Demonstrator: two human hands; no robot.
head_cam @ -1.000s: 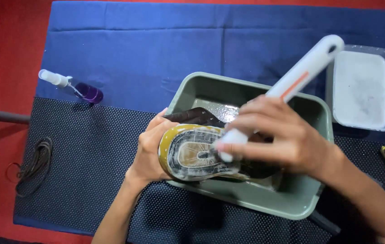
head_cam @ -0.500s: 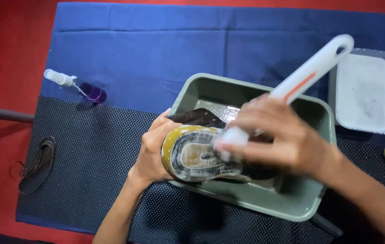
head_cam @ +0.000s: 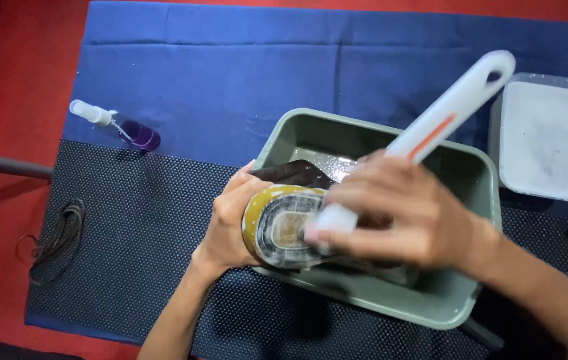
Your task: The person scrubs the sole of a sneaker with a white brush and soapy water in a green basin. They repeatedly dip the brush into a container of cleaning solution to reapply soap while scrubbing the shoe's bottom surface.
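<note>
— Slightly further right now, that brush handle [head_cam: 454, 113]; half a second back its tip sat a touch lower and to the left, and the shoe's sole has turned more towards us.

— How many things do you count?

— One shoe [head_cam: 284, 227], one long white brush with an orange stripe, one grey-green tub [head_cam: 470, 180], one clear tray [head_cam: 542, 137] with a whitish inside by the right edge of the counter [head_cam: 217, 73], one small purple bottle [head_cam: 138, 135] with a white spray top lying near the left edge, and one loop of dark cord [head_cam: 60, 233] at the left edge of the black mat [head_cam: 130, 220].

— And the hands?

— Left hand [head_cam: 230, 223] is wrapped around the shoe from the left, holding it sole-up over the near-left rim of the tub. Right hand [head_cam: 404, 217] is clenched around the lower end of the brush, its head pressed on the sole, handle slanting up to the right. That hand is blurred.

— So the shoe sits where?

— Between both hands, touching each, partly inside the tub.
</note>
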